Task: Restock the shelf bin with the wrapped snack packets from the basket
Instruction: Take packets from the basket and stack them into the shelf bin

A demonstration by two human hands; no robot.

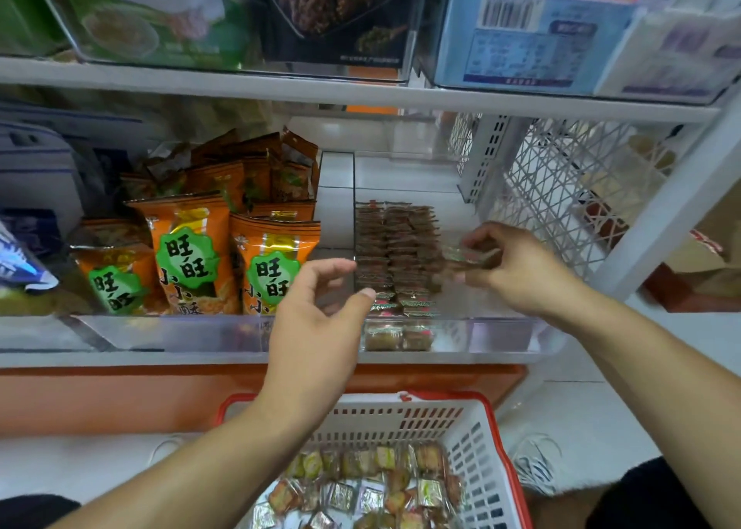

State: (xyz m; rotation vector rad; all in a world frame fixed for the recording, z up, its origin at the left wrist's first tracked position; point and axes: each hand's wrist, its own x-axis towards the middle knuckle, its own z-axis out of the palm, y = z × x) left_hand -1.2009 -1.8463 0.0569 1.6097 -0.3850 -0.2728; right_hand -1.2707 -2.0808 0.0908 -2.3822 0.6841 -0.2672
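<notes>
Over the clear plastic shelf bin, the right hand pinches a small, crinkly foil-wrapped snack packet beside the stacked rows, the left hand hovers open-fingered and empty, while light, slippery-looking packets, probably best pinched at their edges, remain in the white-and-red plastic basket below.

My white shelf board is carrying a clear plastic bin at its front edge, beside orange snack bags.

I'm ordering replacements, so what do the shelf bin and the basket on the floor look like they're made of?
Shelf bin: clear, glossy rigid plastic, likely acrylic; the packets show through its front wall. Basket: white moulded plastic with slotted walls and a red rim, matte-looking.
</notes>
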